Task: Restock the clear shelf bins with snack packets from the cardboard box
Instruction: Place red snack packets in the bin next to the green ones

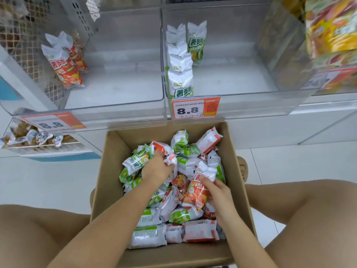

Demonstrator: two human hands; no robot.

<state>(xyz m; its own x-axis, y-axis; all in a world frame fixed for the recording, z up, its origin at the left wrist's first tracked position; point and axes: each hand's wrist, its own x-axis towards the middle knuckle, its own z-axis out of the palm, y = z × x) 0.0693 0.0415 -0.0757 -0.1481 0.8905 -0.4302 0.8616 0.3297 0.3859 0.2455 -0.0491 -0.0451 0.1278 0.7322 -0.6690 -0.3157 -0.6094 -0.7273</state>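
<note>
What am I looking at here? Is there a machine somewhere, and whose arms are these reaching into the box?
There is no machine. One camera worn on a person's head looks down at their own two bare arms; the bare knees show at either side. An open cardboard box stands on the floor between the knees, full of red and green snack packets. The left hand is closed on a red and white packet in the pile. The right hand holds a red packet by its side. Above are two clear shelf bins: the left bin holds a few red packets, the right bin a row of green ones. Both carry 8.8 price tags.
</note>
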